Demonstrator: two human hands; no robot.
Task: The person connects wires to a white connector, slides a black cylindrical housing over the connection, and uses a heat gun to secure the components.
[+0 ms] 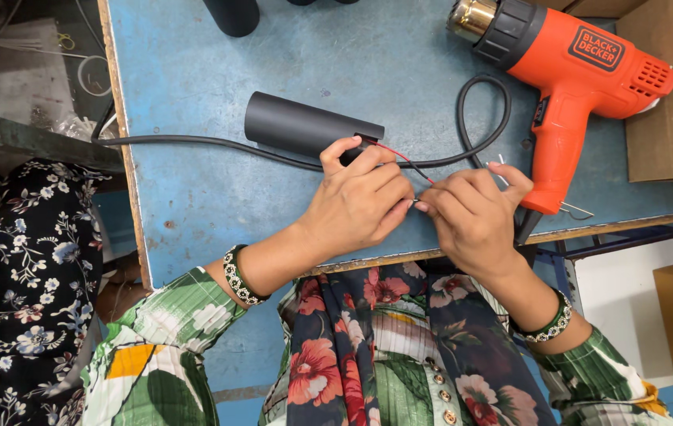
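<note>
A black cylindrical tube [298,125] lies on the blue worktable [194,71]. Thin red and black wires [409,163] come out of its right end. My left hand [356,201] rests against that end of the tube and pinches the wires. My right hand [474,213] meets it fingertip to fingertip and pinches the wire ends; the ends themselves are hidden between the fingers.
An orange heat gun [569,75] lies at the right, its black cable [478,118] looping behind my hands and running off left. Another black tube [231,14] sits at the far edge. Cardboard boxes [672,130] stand right. The table's front edge [399,256] is just below my hands.
</note>
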